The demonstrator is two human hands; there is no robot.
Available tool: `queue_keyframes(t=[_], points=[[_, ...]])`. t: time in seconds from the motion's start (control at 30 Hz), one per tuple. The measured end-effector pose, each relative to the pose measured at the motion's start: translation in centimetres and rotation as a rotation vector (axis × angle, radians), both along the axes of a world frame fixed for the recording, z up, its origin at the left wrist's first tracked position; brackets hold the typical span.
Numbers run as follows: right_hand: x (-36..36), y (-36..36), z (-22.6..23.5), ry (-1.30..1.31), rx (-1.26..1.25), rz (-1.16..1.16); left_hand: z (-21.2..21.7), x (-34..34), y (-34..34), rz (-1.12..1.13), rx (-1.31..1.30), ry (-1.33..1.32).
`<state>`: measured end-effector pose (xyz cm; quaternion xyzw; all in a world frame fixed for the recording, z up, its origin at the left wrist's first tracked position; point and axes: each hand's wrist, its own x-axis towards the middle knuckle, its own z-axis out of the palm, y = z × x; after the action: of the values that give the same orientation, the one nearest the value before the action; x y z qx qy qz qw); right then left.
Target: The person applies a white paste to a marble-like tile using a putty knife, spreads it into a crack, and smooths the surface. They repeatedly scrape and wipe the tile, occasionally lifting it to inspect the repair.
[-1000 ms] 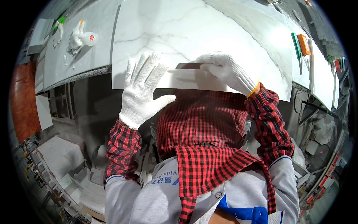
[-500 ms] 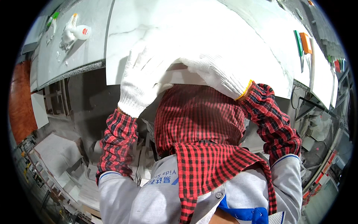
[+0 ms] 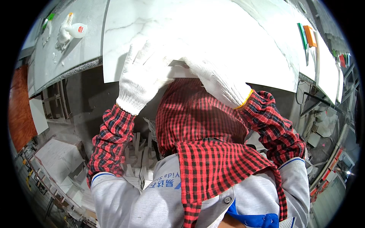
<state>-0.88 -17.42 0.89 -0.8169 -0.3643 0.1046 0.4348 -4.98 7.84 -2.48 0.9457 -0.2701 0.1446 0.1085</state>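
— What are the gloved hands doing?
— The left hand (image 3: 142, 78) and right hand (image 3: 216, 78) are pressing on the near edge of a white marble slab (image 3: 197, 34).
— Anything else?
— A white bottle (image 3: 74, 29) is lying near the bench's far left corner.

Grey stone workbench (image 3: 57, 57); cluttered floor (image 3: 57, 163) with offcuts.

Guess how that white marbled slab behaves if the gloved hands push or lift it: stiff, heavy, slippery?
The white marbled slab looks flat and thin with a straight edge overhanging the bench, so probably stiff, and likely brittle at the corners. It spans much of the bench, so likely heavy to lift. Its glossy face may slide easily; the left hand and right hand wear knit gloves, which should help grip.
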Motion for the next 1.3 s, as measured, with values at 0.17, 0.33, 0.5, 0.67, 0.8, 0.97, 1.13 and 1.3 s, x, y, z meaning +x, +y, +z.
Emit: queue_keyframes(t=[0.17, 0.33, 0.5, 0.67, 0.8, 0.97, 1.13, 1.3], points=[[-0.9, 0.0, -0.3, -0.089, -0.162, -0.065, 0.0, 0.0, 0.0, -0.019, -0.003, 0.013], [-1.8, 0.1, -0.6, -0.152, -0.252, -0.128, 0.1, 0.2, 0.2, -0.043, -0.012, 0.005], [-2.4, 0.6, -0.2, -0.327, -0.249, -0.206, 0.0, 0.2, 0.0, -0.042, -0.039, 0.009], [-3.7, 1.5, 0.0, -0.277, -0.387, -0.248, 0.0, 0.4, 0.0, -0.058, -0.048, 0.007], [-5.7, 1.8, -1.0, -0.166, -0.377, -0.323, 0.3, 0.0, 0.1, -0.093, -0.103, 0.021], [-6.9, 1.6, 1.2, 0.132, -0.296, -0.141, 2.1, -2.2, 1.6, -0.083, -0.105, 0.132], [-9.2, 1.1, -1.6, 0.096, -0.092, -0.130, 2.3, -5.5, 1.1, 0.115, -0.286, 0.023], [-8.8, -1.5, -0.8, 0.037, -0.197, -0.107, 1.8, -5.4, -2.4, 0.172, -0.304, 0.045]])
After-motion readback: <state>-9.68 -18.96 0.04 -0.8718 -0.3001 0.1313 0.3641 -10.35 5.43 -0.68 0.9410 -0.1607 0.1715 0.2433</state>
